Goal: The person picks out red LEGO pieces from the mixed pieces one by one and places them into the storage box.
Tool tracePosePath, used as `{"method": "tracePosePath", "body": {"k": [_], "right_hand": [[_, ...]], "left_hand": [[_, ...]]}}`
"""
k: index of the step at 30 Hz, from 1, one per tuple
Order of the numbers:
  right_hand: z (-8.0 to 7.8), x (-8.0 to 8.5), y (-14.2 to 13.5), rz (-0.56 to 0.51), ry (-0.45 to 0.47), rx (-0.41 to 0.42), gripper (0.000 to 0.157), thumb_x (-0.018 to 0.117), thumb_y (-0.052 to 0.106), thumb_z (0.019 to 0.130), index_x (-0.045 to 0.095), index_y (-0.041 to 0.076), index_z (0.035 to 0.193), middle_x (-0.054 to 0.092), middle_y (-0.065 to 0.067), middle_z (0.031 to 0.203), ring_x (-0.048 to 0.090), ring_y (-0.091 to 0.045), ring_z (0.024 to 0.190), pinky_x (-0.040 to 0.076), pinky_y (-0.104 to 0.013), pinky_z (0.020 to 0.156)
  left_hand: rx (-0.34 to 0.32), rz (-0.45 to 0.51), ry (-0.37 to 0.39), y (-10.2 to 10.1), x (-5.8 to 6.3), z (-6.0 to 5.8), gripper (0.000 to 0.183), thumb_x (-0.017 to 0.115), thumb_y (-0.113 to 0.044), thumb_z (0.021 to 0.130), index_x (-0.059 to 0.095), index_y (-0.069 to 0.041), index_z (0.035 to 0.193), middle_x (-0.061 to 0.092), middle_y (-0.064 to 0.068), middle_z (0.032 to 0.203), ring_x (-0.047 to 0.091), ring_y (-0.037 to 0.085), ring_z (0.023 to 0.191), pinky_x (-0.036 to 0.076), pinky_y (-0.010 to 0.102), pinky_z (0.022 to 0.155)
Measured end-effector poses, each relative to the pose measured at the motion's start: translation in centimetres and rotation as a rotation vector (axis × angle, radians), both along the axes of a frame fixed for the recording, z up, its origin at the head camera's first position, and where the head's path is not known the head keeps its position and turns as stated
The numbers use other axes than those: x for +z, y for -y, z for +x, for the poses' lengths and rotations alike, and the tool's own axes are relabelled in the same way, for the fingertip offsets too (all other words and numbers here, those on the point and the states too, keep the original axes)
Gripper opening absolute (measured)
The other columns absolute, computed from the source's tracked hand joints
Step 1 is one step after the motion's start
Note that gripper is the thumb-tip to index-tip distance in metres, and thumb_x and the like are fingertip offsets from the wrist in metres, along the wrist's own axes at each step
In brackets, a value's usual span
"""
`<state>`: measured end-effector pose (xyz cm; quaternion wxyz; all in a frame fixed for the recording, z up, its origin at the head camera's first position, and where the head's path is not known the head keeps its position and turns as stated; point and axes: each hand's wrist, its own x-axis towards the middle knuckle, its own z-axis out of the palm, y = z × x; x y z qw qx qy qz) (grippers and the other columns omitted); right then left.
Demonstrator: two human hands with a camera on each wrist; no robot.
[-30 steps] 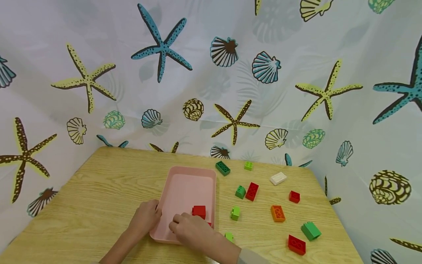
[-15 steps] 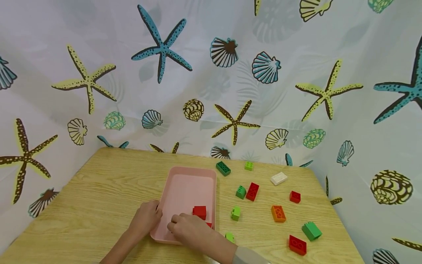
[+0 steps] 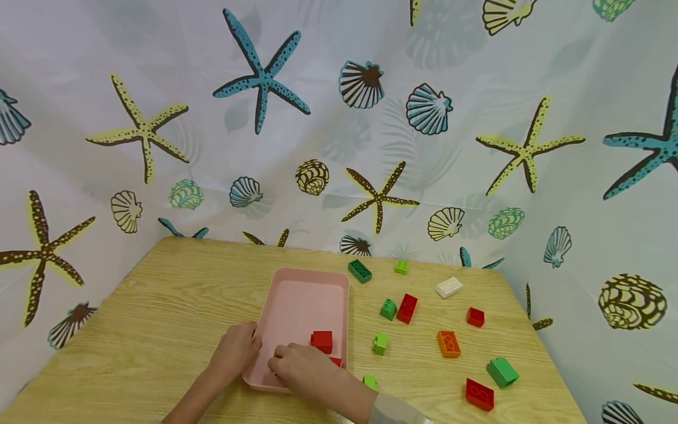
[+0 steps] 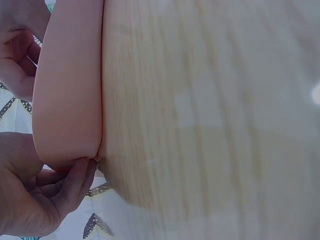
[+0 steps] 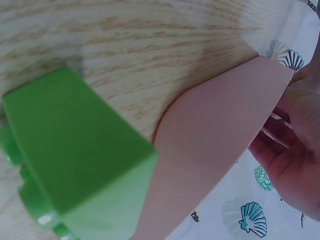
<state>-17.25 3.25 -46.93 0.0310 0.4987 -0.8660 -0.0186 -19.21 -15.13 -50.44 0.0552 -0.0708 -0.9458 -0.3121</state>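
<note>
In the head view a pink tray [image 3: 304,300] lies on the table. My left hand [image 3: 238,352] holds its left side near the front corner; the left wrist view shows curled fingers [image 4: 75,185] against the tray's end wall. My right hand [image 3: 304,371] reaches into the front of the tray, fingers bent downward. Its fingertips are hidden, and I cannot tell whether they hold anything. A red toy brick [image 3: 322,341] lies in the tray just beyond this hand. Part of another red brick [image 3: 336,361] shows beside the knuckles.
Right of the tray lie loose bricks: light green [image 3: 379,343], green [image 3: 388,309], red [image 3: 407,308], orange [image 3: 448,344], white [image 3: 449,287] and several more. A green brick [image 5: 80,145] sits close to the right wrist camera. A shell-patterned cloth [image 3: 296,135] stands behind the table.
The right hand shifts very slightly left within the tray early on, then stays. The left hand, the tray and the bricks keep their places; the view drifts a little.
</note>
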Motion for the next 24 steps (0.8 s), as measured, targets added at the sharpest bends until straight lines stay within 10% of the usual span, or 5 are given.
{"method": "tracePosePath", "body": {"k": [24], "right_hand": [[-0.85, -0.74, 0.39, -0.012, 0.118, -0.024, 0.006, 0.07, 0.015, 0.094, 0.073, 0.02, 0.095, 0.059, 0.009, 0.082, 0.045, -0.002, 0.066, 0.038, -0.01, 0.064]], "left_hand": [[-0.004, -0.01, 0.006, -0.04, 0.39, 0.15, 0.029, 0.056, 0.0, 0.093, 0.046, -0.01, 0.067, 0.04, 0.0, 0.06, 0.042, 0.014, 0.053, 0.035, 0.028, 0.048]]}}
